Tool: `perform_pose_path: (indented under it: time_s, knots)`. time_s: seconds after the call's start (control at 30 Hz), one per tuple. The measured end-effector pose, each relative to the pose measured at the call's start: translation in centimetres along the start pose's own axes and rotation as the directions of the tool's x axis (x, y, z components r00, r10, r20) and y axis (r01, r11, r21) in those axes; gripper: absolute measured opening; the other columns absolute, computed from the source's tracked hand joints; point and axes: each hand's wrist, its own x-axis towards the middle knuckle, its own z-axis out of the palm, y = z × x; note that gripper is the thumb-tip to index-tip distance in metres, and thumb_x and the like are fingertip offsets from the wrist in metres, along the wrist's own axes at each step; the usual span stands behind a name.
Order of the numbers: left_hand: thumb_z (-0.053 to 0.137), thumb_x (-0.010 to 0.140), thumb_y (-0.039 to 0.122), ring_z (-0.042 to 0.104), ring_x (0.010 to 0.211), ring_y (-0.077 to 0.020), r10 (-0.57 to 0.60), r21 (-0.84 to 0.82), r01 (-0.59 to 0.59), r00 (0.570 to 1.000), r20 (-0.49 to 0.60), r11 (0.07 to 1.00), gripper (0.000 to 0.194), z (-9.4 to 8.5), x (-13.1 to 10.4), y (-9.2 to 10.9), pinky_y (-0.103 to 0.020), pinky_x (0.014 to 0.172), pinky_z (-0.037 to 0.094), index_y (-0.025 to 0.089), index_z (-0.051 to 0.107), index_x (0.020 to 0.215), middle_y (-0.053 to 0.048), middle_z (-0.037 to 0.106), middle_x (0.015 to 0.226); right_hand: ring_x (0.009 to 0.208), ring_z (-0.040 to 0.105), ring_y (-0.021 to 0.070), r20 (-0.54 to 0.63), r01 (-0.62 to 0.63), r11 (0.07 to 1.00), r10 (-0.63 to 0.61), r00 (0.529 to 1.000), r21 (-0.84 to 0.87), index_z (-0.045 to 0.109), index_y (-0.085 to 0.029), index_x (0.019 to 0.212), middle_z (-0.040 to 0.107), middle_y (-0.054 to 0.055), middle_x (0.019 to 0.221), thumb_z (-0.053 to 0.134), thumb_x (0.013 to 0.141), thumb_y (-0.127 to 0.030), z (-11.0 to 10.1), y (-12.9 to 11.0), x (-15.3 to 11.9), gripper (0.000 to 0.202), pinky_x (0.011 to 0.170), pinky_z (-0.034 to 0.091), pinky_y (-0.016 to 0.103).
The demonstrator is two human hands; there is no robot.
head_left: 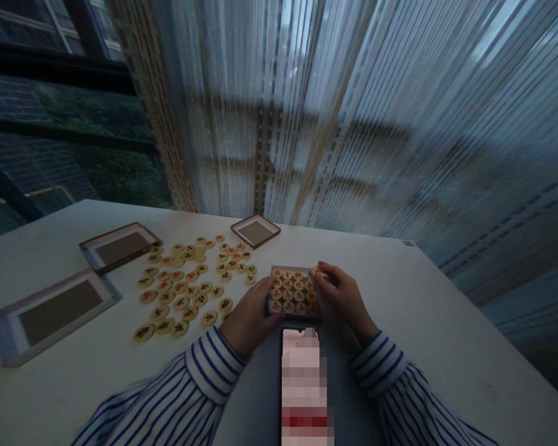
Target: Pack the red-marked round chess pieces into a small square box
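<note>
A small box (pixel 296 315) in front of me holds rows of round wooden pieces with red characters (pixel 288 296). My left hand (pixel 253 313) is wrapped round the box's left side and near corner. At the box's far right corner, my right hand (pixel 344 296) pinches a round piece (pixel 315 271) between thumb and fingers, over the last spot of the far row. Many loose round pieces (pixel 181 302), marked in black or red, lie spread on the white table (pixel 428 322) left of the box.
Two open trays or lids (pixel 9 337) (pixel 119 230) lie at the left, and a smaller one (pixel 255 231) at the back. A phone (pixel 302 371) lies just in front of the box. Behind the table hangs a string curtain (pixel 344 111) by a window.
</note>
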Motion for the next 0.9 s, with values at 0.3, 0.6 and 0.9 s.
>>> perform_pose_path:
  time_s: [0.3,0.6,0.9]
  knots:
    - [0.064,0.065,0.016,0.044,0.121,-0.0302,0.01,0.048,-0.01,1.0,0.0,0.999,0.063,0.01,-0.08,-0.11,-0.049,0.102,0.033,0.018,0.045,0.126,-0.015,0.051,0.128,0.092,0.063,0.0226,0.032,0.001,1.0,-0.001,0.999,0.002,0.065,-0.018,0.097,0.066,0.01,0.105,0.061,0.073,-0.039,0.4,0.34,0.2,0.033,0.083,0.052,0.042]
    - [0.061,0.067,0.016,0.045,0.12,-0.029,0.014,0.102,-0.015,1.0,0.013,0.995,0.061,0.06,-0.12,-0.08,-0.047,0.102,0.035,0.016,0.043,0.126,-0.017,0.05,0.128,0.09,0.064,0.0228,0.065,-0.069,0.997,0.068,0.996,0.021,0.063,-0.018,0.1,0.065,0.01,0.107,0.061,0.072,-0.038,0.48,0.44,0.12,0.035,0.08,0.053,0.042]
    - [0.063,0.065,0.014,0.045,0.119,-0.0303,0.018,-0.013,-0.018,1.0,-0.017,1.0,0.061,0.02,-0.15,-0.47,-0.049,0.103,0.033,0.018,0.047,0.123,-0.015,0.052,0.126,0.087,0.064,0.0215,0.079,-0.039,0.996,0.033,0.996,0.074,0.064,-0.019,0.098,0.066,0.009,0.103,0.061,0.072,-0.04,0.6,0.52,0.08,0.033,0.074,0.055,0.039]
